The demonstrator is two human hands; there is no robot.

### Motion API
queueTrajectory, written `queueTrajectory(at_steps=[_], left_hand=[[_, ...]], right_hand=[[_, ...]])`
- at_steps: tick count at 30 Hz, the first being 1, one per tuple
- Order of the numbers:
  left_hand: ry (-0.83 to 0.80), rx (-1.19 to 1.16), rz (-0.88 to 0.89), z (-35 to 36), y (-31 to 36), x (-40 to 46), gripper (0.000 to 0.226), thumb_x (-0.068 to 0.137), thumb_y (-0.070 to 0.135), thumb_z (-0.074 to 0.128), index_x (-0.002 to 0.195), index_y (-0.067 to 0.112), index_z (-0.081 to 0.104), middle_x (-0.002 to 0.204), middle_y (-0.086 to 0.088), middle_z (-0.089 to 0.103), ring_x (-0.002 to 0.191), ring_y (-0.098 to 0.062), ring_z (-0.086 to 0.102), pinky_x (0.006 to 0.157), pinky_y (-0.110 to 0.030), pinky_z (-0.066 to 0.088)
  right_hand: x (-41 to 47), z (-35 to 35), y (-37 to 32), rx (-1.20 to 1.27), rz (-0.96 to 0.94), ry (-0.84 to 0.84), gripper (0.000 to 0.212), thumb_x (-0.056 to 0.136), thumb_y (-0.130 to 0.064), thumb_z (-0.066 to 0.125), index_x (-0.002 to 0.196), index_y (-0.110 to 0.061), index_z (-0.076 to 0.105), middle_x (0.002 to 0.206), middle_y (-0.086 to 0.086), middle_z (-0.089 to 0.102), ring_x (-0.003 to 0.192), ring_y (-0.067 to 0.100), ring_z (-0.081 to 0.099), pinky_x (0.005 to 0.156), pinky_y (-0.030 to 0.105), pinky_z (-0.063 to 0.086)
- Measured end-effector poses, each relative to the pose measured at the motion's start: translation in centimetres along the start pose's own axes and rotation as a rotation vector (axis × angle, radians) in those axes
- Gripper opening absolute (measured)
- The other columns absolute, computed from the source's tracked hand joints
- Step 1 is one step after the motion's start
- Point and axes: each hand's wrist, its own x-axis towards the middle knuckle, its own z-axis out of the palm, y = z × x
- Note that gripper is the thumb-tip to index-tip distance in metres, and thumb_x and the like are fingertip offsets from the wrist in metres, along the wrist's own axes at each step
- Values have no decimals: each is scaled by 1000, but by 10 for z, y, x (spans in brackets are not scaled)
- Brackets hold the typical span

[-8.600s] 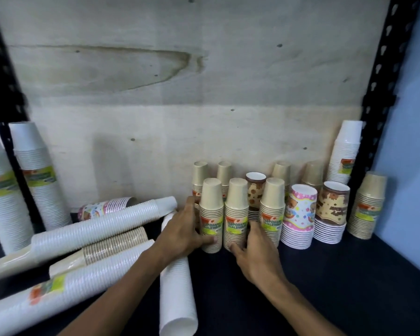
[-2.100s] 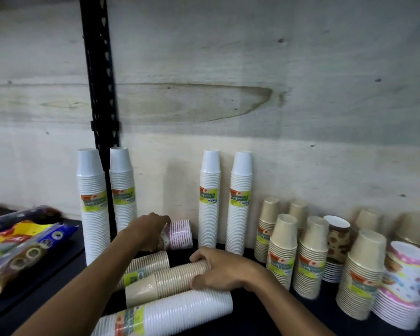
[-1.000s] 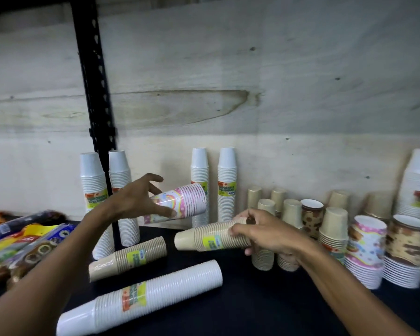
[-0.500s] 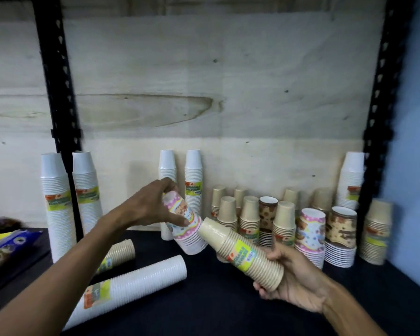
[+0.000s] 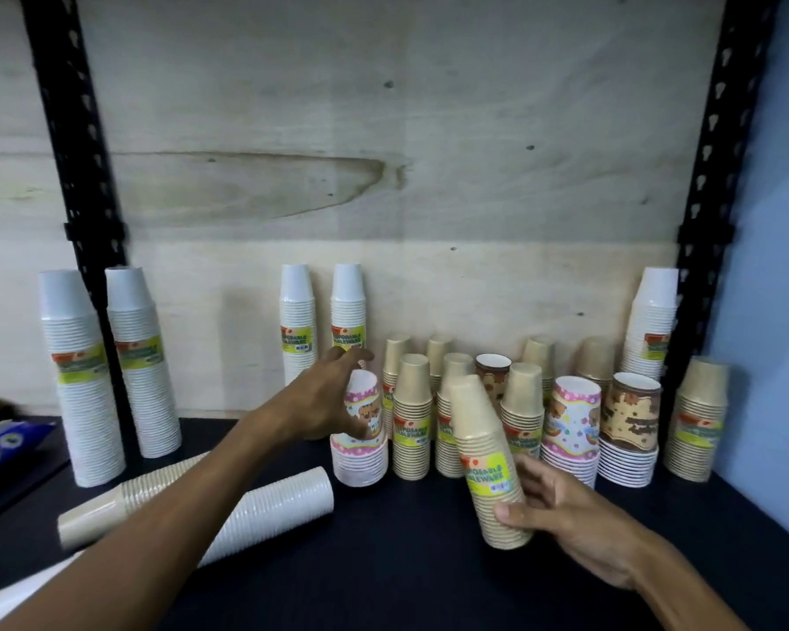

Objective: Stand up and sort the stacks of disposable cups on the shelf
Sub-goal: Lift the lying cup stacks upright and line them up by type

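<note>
We look down on a dark, matte shelf board (image 5: 406, 585) backed by pale plywood (image 5: 383, 175), framed by black perforated metal uprights (image 5: 78, 175) and a blue wall (image 5: 775, 266) at three o'clock. Our left hand (image 5: 324, 403) curls around a pink, cartoon-printed stack of paper cups (image 5: 361, 430), upside down and upright on the board at about twelve o'clock. Our right hand (image 5: 561, 516) grips a tan stack of paper cups with a yellow-green label (image 5: 483, 462), tilted slightly, at two o'clock. Behind them stand more tan stacks (image 5: 413, 416). Tall white stacks (image 5: 78, 380) stand at ten o'clock; a long white stack (image 5: 269, 507) lies on its side at eight o'clock.
</note>
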Motion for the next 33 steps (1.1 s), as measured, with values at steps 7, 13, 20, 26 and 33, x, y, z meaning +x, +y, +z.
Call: queueTrajectory(at_steps=[7,13,20,26,33], left_hand=[[94,-69,-28,18,-19,-5,97,70,27,87,148,17,29,148,-5,39,124,-24,51,102,-34,49],[33,-135,-64,29,-39,-10,98,69,35,86,149,28,29,137,-6,45,106,-14,53,91,-19,46],[30,-261,-100,32,-40,-9,93,76,22,83,148,26,25,139,-2,52,102,-9,59,78,-13,49],[54,-350,-166,32,-35,-14,90,77,16,82,146,14,25,137,-2,54,103,-7,54,82,-13,45],[106,-320,-180,31,-36,-14,87,74,30,84,144,18,35,127,-3,60,92,-10,59,61,-7,46]], right_hand=[[15,20,13,-95,-49,138,63,79,-8,79,132,-29,51,119,-12,72,111,3,66,86,17,54],[21,23,20,-219,-82,214,61,84,-16,76,136,-34,47,122,-15,68,107,2,67,92,24,53],[27,25,26,-267,-94,251,59,88,-11,72,138,-30,45,125,-12,63,105,-2,66,87,19,54],[32,28,34,-413,-141,359,54,83,-22,79,121,-44,48,122,-13,64,107,1,64,92,26,55],[35,27,38,-407,-130,365,62,84,-23,77,137,-32,46,124,-13,64,109,-4,62,98,27,53]])
